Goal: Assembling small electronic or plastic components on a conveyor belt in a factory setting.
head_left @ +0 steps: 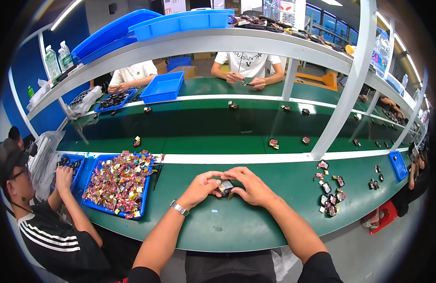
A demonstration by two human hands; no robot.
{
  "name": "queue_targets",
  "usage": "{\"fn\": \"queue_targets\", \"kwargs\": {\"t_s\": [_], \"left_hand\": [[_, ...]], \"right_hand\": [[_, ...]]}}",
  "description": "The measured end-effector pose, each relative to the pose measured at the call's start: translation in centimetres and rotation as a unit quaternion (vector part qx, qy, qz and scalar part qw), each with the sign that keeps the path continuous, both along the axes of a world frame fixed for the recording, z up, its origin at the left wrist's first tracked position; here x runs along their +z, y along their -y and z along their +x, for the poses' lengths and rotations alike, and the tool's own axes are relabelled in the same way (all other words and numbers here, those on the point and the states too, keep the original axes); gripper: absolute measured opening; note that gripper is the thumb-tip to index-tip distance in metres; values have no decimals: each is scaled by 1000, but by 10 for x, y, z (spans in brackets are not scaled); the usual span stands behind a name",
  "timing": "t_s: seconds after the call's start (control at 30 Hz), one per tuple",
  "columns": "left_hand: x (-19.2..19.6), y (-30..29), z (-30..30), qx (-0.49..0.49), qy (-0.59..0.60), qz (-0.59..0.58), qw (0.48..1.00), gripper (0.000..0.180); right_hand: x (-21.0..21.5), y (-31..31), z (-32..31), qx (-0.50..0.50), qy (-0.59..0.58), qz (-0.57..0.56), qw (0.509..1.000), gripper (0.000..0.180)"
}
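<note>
Between my two hands, just above the green bench top, is a small black electronic unit point(225, 187) with a silvery-grey face. My left hand point(202, 188) has its thumb and fingers closed on the unit's left side. My right hand point(252, 187) arches over from the right, its thumb and fingertips on the unit's other edge. Part of the unit is hidden by my fingers. To the left, a blue tray point(141, 207) is heaped with small red, yellow and silver parts point(118, 184). Several similar black units point(332, 200) lie in a loose group to the right.
A conveyor belt point(203, 125) carrying scattered units runs beyond the white rail point(241, 159). A slanted white post point(343, 89) rises at the right, holding an overhead shelf point(189, 40) with blue trays. Dark tweezers point(157, 175) lie beside the heaped tray. Co-workers sit at the left and opposite.
</note>
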State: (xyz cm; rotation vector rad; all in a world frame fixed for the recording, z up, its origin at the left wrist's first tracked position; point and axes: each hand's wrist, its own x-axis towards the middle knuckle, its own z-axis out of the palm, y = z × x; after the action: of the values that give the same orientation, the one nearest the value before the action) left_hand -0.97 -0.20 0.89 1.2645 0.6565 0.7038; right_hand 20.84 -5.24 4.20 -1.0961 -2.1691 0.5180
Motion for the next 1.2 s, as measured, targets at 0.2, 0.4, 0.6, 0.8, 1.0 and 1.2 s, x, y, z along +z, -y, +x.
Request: {"fn": "queue_targets", "kwargs": {"t_s": [0.2,0.4,0.6,0.8,1.0,1.2], "left_hand": [[3,5,0,36,42,-30,998,37],[2,5,1,3,15,-11,1000,37],[0,2,-1,-31,50,-36,998,44],[4,4,-1,-57,33,19,998,46],[3,5,-1,-51,30,-12,998,37],[1,4,-2,-43,33,-5,999,32]], "right_hand": [[-4,2,-3,-32,-6,83,996,36],[-11,-2,-10,-36,-9,85,996,19],[-15,-2,-16,-51,-28,113,992,10],[-16,-1,-19,-73,-33,95,992,9],[-15,2,-15,-45,-67,35,996,10],[-16,2,-16,-38,-89,10,995,11]]}}
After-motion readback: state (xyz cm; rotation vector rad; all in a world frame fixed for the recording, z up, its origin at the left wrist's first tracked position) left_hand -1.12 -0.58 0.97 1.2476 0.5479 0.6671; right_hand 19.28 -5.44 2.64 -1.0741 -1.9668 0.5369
